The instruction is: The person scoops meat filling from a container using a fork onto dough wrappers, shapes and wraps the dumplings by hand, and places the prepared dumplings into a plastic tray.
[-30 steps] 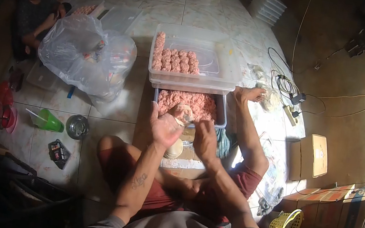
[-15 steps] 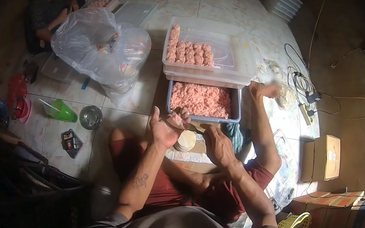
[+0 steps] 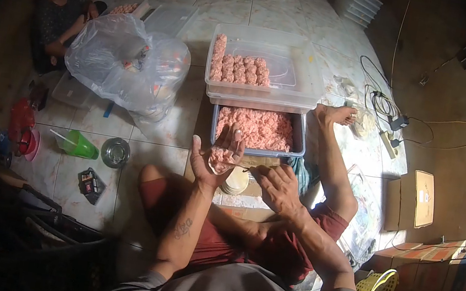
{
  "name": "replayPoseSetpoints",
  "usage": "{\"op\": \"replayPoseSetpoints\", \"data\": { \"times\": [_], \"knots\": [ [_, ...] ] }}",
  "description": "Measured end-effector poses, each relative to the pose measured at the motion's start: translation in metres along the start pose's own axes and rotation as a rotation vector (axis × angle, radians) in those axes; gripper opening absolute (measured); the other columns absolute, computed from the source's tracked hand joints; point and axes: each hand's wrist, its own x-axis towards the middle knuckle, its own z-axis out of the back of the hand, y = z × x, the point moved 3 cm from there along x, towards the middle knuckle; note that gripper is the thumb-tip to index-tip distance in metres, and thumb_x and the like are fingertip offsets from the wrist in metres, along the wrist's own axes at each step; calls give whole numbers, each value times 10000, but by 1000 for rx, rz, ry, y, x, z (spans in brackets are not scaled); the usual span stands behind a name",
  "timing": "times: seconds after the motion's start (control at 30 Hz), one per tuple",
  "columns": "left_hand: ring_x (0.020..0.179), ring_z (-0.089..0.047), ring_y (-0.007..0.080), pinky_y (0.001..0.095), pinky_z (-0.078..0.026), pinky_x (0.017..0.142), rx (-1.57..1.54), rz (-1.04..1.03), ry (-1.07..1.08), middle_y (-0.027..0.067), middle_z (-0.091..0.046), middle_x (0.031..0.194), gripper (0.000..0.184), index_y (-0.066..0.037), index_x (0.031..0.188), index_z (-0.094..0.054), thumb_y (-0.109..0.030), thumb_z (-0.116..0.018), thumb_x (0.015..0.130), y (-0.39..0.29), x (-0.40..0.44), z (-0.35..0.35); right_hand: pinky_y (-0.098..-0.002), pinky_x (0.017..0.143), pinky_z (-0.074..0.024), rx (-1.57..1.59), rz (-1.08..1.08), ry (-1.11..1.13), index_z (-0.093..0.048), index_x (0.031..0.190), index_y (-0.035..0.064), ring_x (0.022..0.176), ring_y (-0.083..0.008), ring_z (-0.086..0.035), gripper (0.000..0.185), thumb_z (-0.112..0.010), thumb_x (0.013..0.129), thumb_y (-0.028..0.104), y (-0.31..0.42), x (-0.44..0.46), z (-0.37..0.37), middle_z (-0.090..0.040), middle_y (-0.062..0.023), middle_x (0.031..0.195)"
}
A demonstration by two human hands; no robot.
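On the palm of my left hand (image 3: 213,164) lies a round wrapper with pink minced filling (image 3: 221,161); the thumb stands apart and the fingers curl up round it. My right hand (image 3: 277,186) grips a thin utensil (image 3: 243,168) whose tip touches the filling. Just beneath the hands a stack of pale round wrappers (image 3: 235,182) is partly covered. Beyond them is a dark-rimmed tub (image 3: 299,151) full of pink mince (image 3: 257,127). A clear plastic tray (image 3: 309,84) above it holds rows of filled pieces (image 3: 241,71) on its left side.
At left stand a large clear plastic bag (image 3: 100,57), a green cup (image 3: 85,145), a glass bowl (image 3: 115,152) and a seated person (image 3: 58,14). Cables (image 3: 377,101) lie right of my foot; a yellow basket (image 3: 374,290) and cardboard boxes (image 3: 424,267) are at lower right.
The filling has come to lie flatter and more visible on my left palm. My right hand has tilted with the utensil toward it. The view has shifted right since the first frame.
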Motion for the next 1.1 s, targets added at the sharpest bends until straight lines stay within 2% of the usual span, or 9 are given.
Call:
{"op": "replayPoseSetpoints", "data": {
  "times": [0.17,0.27,0.37,0.53,0.77,0.83,0.9,1.03,1.1],
  "knots": [
    [1353,-493,380,532,-265,1202,19,-3,85,226,-460,1515,850,16,1469,-430,-659,-450,954,3,6,-11,-443,809,-485,295,-252,-210,-644,1131,26,927,-322,-622,381,-674,752,12,-2,-4,4,-625,-120,1054],
    [1393,-447,393,546,-264,1204,53,34,151,237,-429,1534,904,32,1476,-412,-704,-413,951,8,5,-17,-437,776,-489,265,-266,-106,-640,1129,19,882,-337,-611,375,-669,756,3,-7,-8,-5,-622,-128,1034],
    [1450,-353,414,573,-285,1190,512,300,-32,255,-379,1558,1030,71,1477,-383,-794,-358,918,8,-4,7,-440,792,-488,120,-235,-105,-644,1121,21,879,-325,-607,351,-662,771,-2,-4,-7,3,-627,-124,1019],
    [1445,-335,454,595,-272,1191,204,97,-89,262,-323,1582,1051,47,1500,-359,-816,-361,899,7,-17,27,-446,757,-525,400,-495,-182,-642,1149,14,893,-402,-638,321,-626,830,-24,-2,-6,5,-629,-180,973],
    [1462,-305,445,628,-282,1175,347,228,-31,288,-318,1575,1088,63,1504,-330,-835,-331,891,4,-15,19,-437,752,-558,327,-373,245,-665,1170,101,886,-357,-666,300,-569,890,53,-8,-7,14,-650,-136,994],
    [1430,-354,462,636,-300,1162,227,243,-197,306,-346,1552,1115,90,1490,-333,-845,-325,883,1,-16,28,-430,781,-559,304,-387,275,-690,1106,34,896,-376,-646,256,-596,868,29,-15,-4,18,-653,-146,1022],
    [1380,-423,480,640,-319,1149,455,418,-152,315,-395,1516,1120,107,1478,-340,-843,-316,886,11,-17,30,-430,793,-571,282,-192,269,-663,1240,122,921,-368,-674,369,-570,885,89,-26,-3,8,-660,-155,1098],
    [1385,-409,505,613,-316,1161,477,499,-144,317,-449,1477,1149,115,1477,-351,-860,-314,871,10,-25,31,-422,924,-521,73,-129,347,-693,1202,101,1077,-339,-646,362,-567,863,98,-33,17,30,-657,-151,1150],
    [1384,-403,517,607,-322,1161,461,513,-154,314,-446,1481,1155,108,1479,-353,-867,-324,860,17,-26,28,-431,990,-478,237,-180,379,-698,1199,118,1162,-335,-610,389,-578,830,104,-38,19,19,-650,-150,1180]
  ]
}}
